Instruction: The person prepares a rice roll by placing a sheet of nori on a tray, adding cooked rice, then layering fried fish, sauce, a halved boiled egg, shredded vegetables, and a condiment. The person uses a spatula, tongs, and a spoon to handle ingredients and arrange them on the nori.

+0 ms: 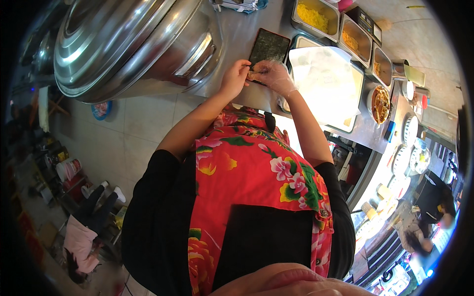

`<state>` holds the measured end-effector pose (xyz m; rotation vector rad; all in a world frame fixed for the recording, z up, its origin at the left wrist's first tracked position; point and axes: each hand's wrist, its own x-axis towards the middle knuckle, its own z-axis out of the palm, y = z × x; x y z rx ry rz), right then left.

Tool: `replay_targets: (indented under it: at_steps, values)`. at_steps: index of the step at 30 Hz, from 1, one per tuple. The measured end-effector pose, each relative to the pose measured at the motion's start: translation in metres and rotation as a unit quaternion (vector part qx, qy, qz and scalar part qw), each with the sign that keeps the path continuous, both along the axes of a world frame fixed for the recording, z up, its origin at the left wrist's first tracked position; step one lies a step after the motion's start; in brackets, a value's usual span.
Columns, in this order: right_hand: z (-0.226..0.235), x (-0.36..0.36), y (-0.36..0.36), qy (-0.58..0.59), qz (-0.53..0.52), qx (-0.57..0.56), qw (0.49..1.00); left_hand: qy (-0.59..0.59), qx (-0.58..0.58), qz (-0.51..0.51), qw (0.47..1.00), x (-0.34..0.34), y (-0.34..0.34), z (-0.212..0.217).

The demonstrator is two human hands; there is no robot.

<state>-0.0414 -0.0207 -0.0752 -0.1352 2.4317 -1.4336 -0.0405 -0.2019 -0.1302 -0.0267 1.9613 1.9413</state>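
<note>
My left hand (pixel 236 79) is bare, with its fingers curled in against my right fingertips. A clear plastic glove covers my right hand (pixel 274 77), whose fingers are pressed together. Whatever lies between the two hands is too small or hidden to make out. Just beyond them on the metal counter (pixel 217 85) lies a dark flat rectangular slab (pixel 270 45) with a thin reddish edge, its surface smudged. Right of my gloved hand, white paper sheets (pixel 321 81) lie over a shallow tray (pixel 354 111).
A large lidded steel pot (pixel 133 44) fills the left. Steel pans of yellow food (pixel 313 16) and orange food (pixel 351 42) line the back right, near a bowl of reddish food (pixel 379 104). White plates (pixel 409 130) stand farther right. Other people are in the lower left and right.
</note>
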Motion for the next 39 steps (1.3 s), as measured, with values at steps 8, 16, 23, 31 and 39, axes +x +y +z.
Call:
replay_targets:
  at_steps: [8, 16, 23, 31, 39]
  values:
    - [-0.011, 0.004, 0.003, -0.063, -0.023, -0.060, 0.996, -0.012, 0.028, -0.013, 0.999, -0.001, 0.000, -0.004]
    - [-0.043, 0.003, 0.010, 0.089, -0.044, -0.060, 0.993, -0.037, 0.006, -0.019, 0.999, -0.005, -0.005, -0.019]
    - [-0.048, -0.010, -0.003, -0.023, -0.071, -0.117, 0.990, -0.043, -0.021, -0.046, 0.998, -0.020, -0.021, -0.010]
    - [-0.044, -0.011, -0.004, -0.126, -0.133, -0.113, 0.976, -0.058, -0.057, -0.048, 0.996, -0.019, -0.009, 0.012]
    - [-0.087, -0.018, -0.007, 0.006, -0.083, -0.036, 0.996, -0.061, -0.052, -0.029, 0.996, -0.022, -0.018, -0.009]
